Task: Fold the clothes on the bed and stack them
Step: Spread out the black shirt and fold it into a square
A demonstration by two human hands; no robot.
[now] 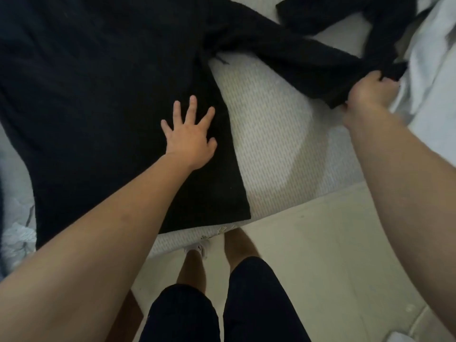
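Garment, item 1: large black long-sleeved garment point(98, 95) of soft fabric, spread flat on bed. Body fills upper left of my feed; lower hem lies nr bed edge by person's legs.

Item 2: long black sleeve point(283, 50) of same garment. Runs out to the right across bed, bunched where it meets body.

Item 3: left hand point(188, 141). Palm down, fingers straight & splayed, pressing flat on garment body just inside its right side edge. Grasps nothing.

Item 4: right hand point(367, 92). Fingers curled tight round cuff end of sleeve. Whether cuff is clear of bed I cannot tell.

Item 5: white ribbed mattress cover point(266, 134), bare btwn garment body & sleeve.

Item 6: second dark cloth piece point(320, 13), top right, beyond sleeve. Separate garment or other sleeve: I cannot tell.

Item 7: crumpled pale blue-white sheet point(429, 58), far right, just beside right hand.

Item 8: grey-white patterned bedding point(17, 233), left edge of my feed, beside garment.

Item 9: cream tiled floor point(320, 243) below bed edge. Person stands on it in dark shorts point(259, 304), one white shoe point(198, 249) showing at mattress edge.
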